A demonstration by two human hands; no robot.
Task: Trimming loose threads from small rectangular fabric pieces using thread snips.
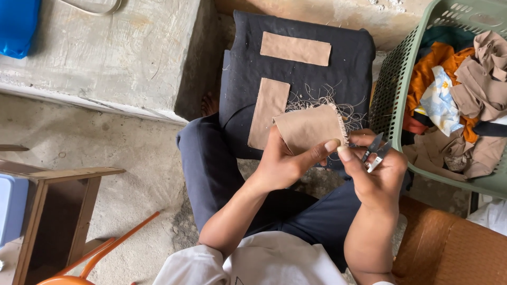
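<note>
My left hand [288,161] holds a small tan fabric piece [309,126] with a frayed right edge, thumb pressed on its lower corner. My right hand [377,171] grips small thread snips [374,150], blades pointing up beside the frayed edge, thumb touching the fabric. Both hands hover over a black cushion [243,68] resting on my lap. Two more tan fabric rectangles lie on it, one at the top [296,48] and one upright at the middle [268,111]. Loose thread clippings [317,97] are scattered next to them.
A green plastic basket [393,79] at the right holds orange, tan and patterned cloth. A concrete step [105,53] lies at the upper left, a wooden stool [58,211] and orange metal frame [111,245] at the lower left, a woven brown seat [449,248] at the lower right.
</note>
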